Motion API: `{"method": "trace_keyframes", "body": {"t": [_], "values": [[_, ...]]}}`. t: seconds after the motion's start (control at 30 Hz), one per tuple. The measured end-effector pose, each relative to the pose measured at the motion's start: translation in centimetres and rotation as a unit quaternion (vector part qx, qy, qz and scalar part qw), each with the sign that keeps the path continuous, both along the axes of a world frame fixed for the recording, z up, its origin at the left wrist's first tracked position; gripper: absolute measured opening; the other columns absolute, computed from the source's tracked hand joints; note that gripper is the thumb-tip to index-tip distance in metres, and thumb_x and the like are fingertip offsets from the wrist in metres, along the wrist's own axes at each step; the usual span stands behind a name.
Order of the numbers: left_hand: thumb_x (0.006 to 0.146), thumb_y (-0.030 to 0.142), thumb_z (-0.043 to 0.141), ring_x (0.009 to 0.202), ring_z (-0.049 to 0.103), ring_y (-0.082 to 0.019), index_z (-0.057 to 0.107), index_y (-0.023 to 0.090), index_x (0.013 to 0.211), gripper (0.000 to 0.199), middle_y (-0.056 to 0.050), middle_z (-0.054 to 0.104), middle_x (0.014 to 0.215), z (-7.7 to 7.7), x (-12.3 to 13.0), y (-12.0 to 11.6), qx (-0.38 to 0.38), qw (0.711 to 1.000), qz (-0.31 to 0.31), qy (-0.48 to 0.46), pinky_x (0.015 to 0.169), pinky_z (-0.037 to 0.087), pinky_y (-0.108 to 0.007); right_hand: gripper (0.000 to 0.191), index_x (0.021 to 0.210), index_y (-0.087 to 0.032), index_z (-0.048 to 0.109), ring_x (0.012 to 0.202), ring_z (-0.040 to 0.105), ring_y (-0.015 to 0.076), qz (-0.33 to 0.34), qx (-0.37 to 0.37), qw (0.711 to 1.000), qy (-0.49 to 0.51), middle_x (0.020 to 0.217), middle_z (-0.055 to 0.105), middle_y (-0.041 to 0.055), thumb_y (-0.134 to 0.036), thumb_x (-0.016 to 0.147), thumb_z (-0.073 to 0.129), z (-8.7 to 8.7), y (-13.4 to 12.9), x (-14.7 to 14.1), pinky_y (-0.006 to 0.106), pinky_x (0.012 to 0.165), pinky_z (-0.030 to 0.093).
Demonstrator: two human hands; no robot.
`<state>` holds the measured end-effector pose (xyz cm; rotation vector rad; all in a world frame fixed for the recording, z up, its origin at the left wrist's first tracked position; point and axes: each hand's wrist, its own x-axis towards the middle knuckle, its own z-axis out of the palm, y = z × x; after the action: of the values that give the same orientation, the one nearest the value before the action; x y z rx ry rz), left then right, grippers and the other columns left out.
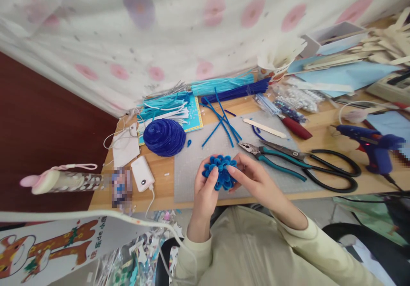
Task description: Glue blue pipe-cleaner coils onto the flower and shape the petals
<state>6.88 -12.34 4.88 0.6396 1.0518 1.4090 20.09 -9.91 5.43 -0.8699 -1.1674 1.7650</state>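
Note:
A blue pipe-cleaner flower point(223, 173) with many looped petals is held up between both hands, over the front edge of the grey cutting mat point(188, 166). My left hand point(206, 183) grips its left side, thumb on the petals. From the right, my right hand point(251, 177) pinches it with the thumb pressed near its middle; the fingers behind are partly hidden. Several loose blue pipe cleaners point(221, 121) lie crossed beyond the flower. A dark blue coiled pipe-cleaner dome point(164, 137) sits to the left, with a small blue loop point(189, 142) beside it.
Right of my hands lie pliers point(282, 158) and black-handled scissors point(336, 170). A blue glue gun point(368, 143) with a lit red light rests farther right. Pipe-cleaner bundles point(237, 91) line the back. A wooden stick point(264, 128), red-handled tool point(296, 127) and white power bank point(142, 173) are nearby.

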Motion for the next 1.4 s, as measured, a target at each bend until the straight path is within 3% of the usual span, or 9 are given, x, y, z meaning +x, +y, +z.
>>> {"method": "trace_keyframes", "body": {"t": [0.3, 0.43, 0.53, 0.93, 1.23, 1.4], "values": [[0.075, 0.037, 0.068, 0.111, 0.060, -0.022, 0.060, 0.022, 0.108, 0.037, -0.007, 0.066, 0.115, 0.5, 0.3, 0.0, -0.025, 1.000, 0.003, -0.005, 0.094, 0.048, -0.033, 0.029, 0.079, -0.021, 0.050, 0.059, 0.058, 0.0123, 0.009, -0.023, 1.000, 0.007, 0.065, 0.051, -0.0041, -0.047, 0.082, 0.061, -0.2, 0.2, 0.2, 0.029, 0.054, 0.060], [0.076, 0.042, 0.065, 0.111, 0.059, -0.024, 0.056, 0.023, 0.117, 0.046, -0.008, 0.063, 0.118, 0.6, -0.1, 0.0, -0.024, 0.998, -0.041, -0.036, 0.092, 0.048, -0.035, 0.032, 0.078, -0.020, 0.048, 0.060, 0.059, 0.0121, 0.026, -0.048, 0.998, 0.018, 0.069, 0.051, -0.0033, -0.050, 0.084, 0.057, -0.1, 0.4, 0.5, 0.029, 0.055, 0.061], [0.073, 0.036, 0.068, 0.115, 0.057, -0.025, 0.048, 0.025, 0.126, 0.058, -0.008, 0.061, 0.121, 0.5, -0.5, -0.1, -0.006, 0.997, -0.071, -0.041, 0.095, 0.046, -0.036, 0.031, 0.083, -0.020, 0.049, 0.063, 0.060, 0.0115, 0.031, -0.039, 0.998, 0.024, 0.074, 0.051, -0.0030, -0.049, 0.083, 0.059, 0.0, 0.4, 0.6, 0.028, 0.056, 0.061], [0.084, 0.040, 0.059, 0.117, 0.054, -0.023, 0.037, 0.031, 0.137, 0.058, -0.006, 0.055, 0.130, -0.7, -1.7, -1.4, 0.030, 0.993, -0.070, 0.092, 0.101, 0.042, -0.038, 0.023, 0.085, -0.019, 0.049, 0.056, 0.061, 0.0091, 0.028, -0.015, 0.998, 0.057, 0.073, 0.054, -0.0039, -0.038, 0.085, 0.060, -0.2, -0.5, -0.2, 0.026, 0.052, 0.060], [0.084, 0.040, 0.059, 0.114, 0.057, -0.023, 0.039, 0.028, 0.135, 0.055, -0.008, 0.055, 0.129, -0.5, -2.0, -1.6, 0.032, 0.995, -0.086, 0.026, 0.100, 0.042, -0.039, 0.022, 0.084, -0.019, 0.049, 0.056, 0.061, 0.0082, 0.037, -0.022, 0.996, 0.079, 0.075, 0.054, -0.0050, -0.034, 0.083, 0.064, -0.6, -0.8, -0.5, 0.027, 0.054, 0.061], [0.078, 0.040, 0.067, 0.119, 0.054, -0.026, 0.033, 0.027, 0.137, 0.069, -0.010, 0.056, 0.128, 0.1, -1.9, -2.0, 0.068, 0.992, -0.108, 0.016, 0.101, 0.043, -0.040, 0.023, 0.089, -0.020, 0.049, 0.064, 0.061, 0.0081, 0.046, -0.012, 0.994, 0.097, 0.079, 0.055, -0.0038, -0.032, 0.081, 0.067, -0.6, -1.2, -0.2, 0.026, 0.057, 0.062]]}}
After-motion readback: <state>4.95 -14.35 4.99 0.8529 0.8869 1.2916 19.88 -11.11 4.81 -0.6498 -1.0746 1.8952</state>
